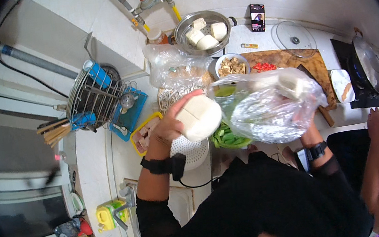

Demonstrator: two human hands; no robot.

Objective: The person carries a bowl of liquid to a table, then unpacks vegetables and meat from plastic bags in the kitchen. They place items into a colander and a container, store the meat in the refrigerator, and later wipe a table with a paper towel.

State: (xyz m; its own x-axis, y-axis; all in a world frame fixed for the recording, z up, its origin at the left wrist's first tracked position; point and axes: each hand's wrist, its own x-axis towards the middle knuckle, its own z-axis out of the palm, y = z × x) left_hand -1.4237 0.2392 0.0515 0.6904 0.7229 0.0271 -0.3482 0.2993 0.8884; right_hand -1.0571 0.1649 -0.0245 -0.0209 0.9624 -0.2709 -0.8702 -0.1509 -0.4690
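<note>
A large white steamed bun (200, 117) with a crease across its top rests in my left hand (169, 126), thumb on the near side and fingers along its far edge. My right hand (305, 118), partly hidden by film, grips a clear plastic bag (263, 113) with more white pieces inside. Beyond them a round steamer tray (181, 36) holds several white buns (218, 31). Under the bag lie a wooden cutting board (314, 67) and a cleaver (324, 114). A bowl of browned chunks (232, 65) stands beside chopped red peppers (264, 66).
A white colander (192, 153), a green basket of leafy greens (229, 136) and a yellow-rimmed tray of meat (145, 134) sit close below my hands. A glass lid (294, 40) and phone (257, 17) lie behind. At right, another person's arm (374, 152) is near the wok (367, 64).
</note>
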